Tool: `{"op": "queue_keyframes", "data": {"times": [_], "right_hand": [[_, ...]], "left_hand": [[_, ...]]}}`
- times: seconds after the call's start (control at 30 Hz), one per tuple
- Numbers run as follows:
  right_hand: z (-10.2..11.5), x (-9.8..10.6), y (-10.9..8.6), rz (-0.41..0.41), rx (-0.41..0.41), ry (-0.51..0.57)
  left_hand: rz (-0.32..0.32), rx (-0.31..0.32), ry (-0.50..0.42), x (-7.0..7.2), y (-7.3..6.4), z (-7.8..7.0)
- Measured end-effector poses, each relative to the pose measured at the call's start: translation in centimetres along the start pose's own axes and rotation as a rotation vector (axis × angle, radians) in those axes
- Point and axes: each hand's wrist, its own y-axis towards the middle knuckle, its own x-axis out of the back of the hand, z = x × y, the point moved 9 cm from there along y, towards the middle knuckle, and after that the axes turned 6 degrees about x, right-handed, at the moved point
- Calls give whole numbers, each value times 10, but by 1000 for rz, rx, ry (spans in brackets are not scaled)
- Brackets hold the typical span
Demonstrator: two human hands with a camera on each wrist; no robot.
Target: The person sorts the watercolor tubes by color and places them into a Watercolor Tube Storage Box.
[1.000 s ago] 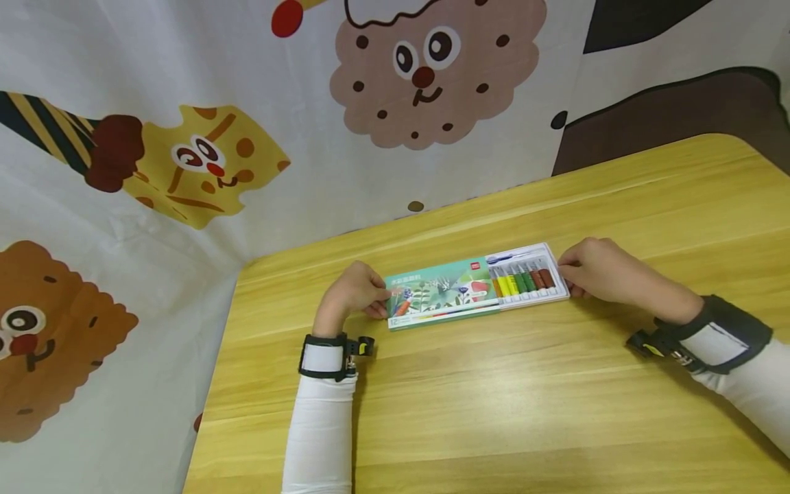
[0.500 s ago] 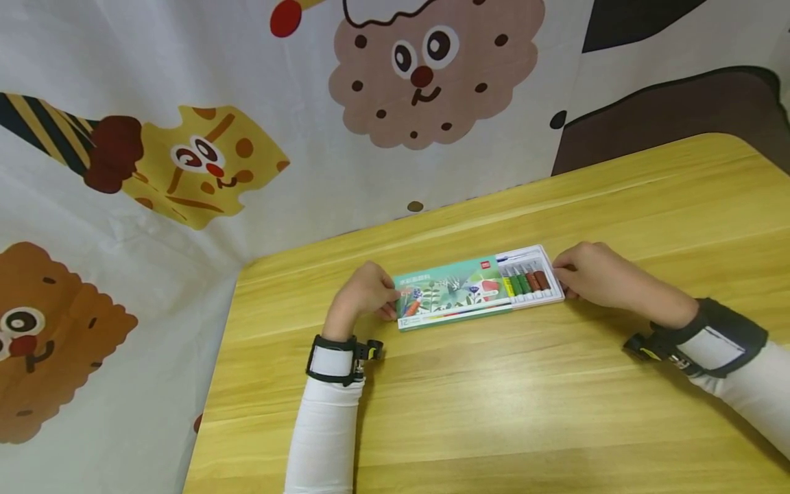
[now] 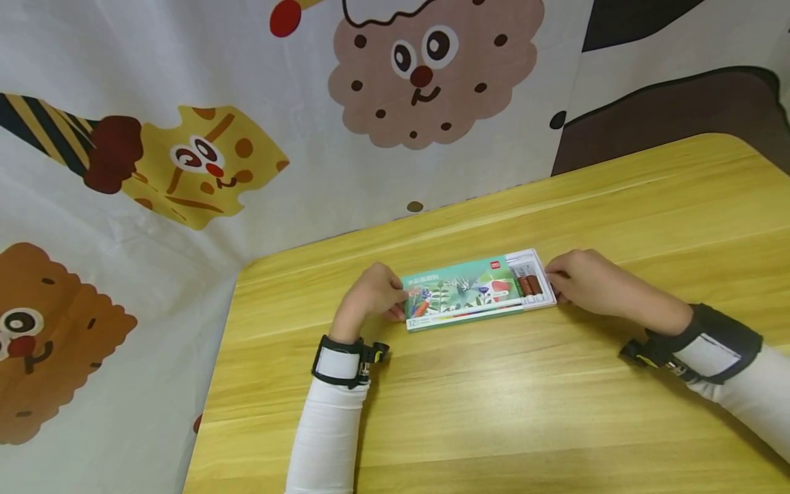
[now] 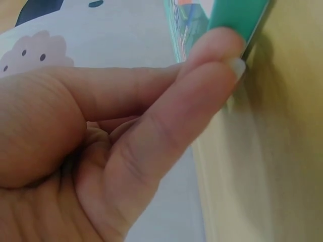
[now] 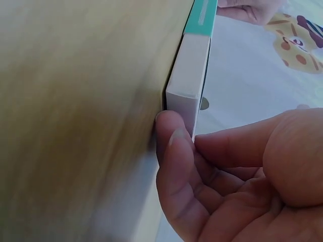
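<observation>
A green paint box sleeve [image 3: 459,296] with a plant print lies on the table. Its white inner tray [image 3: 542,302] sticks out at the right end, showing a few brown and reddish paint tubes [image 3: 529,284]; the others are hidden under the sleeve. My left hand [image 3: 374,293] pinches the sleeve's left end, thumb and fingertip at its green corner [image 4: 234,17] in the left wrist view. At the opposite end, my right hand [image 3: 592,280] holds the tray's outer edge with curled fingers. The right wrist view shows the tray's white side [image 5: 187,65] running into the sleeve.
The wooden table [image 3: 494,398] extends around the box on all sides. Behind it hangs a white curtain [image 3: 296,171] printed with cartoon biscuits and cheese. Both wrists wear black straps [image 3: 338,361] with small cameras.
The tray has slid leftward into the sleeve, so fewer tubes show; yellow and most green ones are now covered. My left hand and the sleeve have shifted slightly right, my right hand left.
</observation>
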Motion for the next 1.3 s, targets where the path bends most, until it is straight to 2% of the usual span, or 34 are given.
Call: {"op": "queue_keyframes", "data": {"times": [0.23, 0.53, 0.63, 0.83, 1.3], "right_hand": [[7, -5, -1, 5, 32, 0], [18, -13, -2, 9, 92, -30], [21, -17, -2, 45, 101, -14], [22, -25, -2, 146, 97, 13], [23, -24, -3, 147, 71, 15]], "left_hand": [[-9, 10, -24, -5, -1, -5], [-29, 3, 19, -10, -2, -12], [-31, -9, -7, -12, -2, -15], [-42, -20, -26, -15, -1, -16], [-26, -12, -54, -15, -1, -15]]}}
